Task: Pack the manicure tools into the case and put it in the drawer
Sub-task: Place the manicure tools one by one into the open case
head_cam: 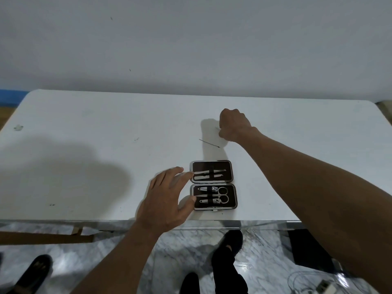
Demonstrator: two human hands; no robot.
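An open manicure case (203, 166) with dark brown lining lies flat near the front edge of the white table (84, 128). Two slim steel tools (209, 174) sit under the strap in its far half. Clippers and scissors (214, 195) fill the near half. My left hand (163, 200) has its fingers straight, and the fingertips and thumb touch the case's left side. Farther back, my right hand (233, 126) is curled downward on the table, pinching a small metal tool whose tip (217, 128) pokes out. A thin needle-like tool (209, 143) lies loose on the table just left of that hand.
A grey wall rises right behind the table. Below the front edge I see marble floor, my dark shoes (229, 247), a cardboard strip (46, 237) at the left, a dark box (307, 247) and cables (318, 287) at the right.
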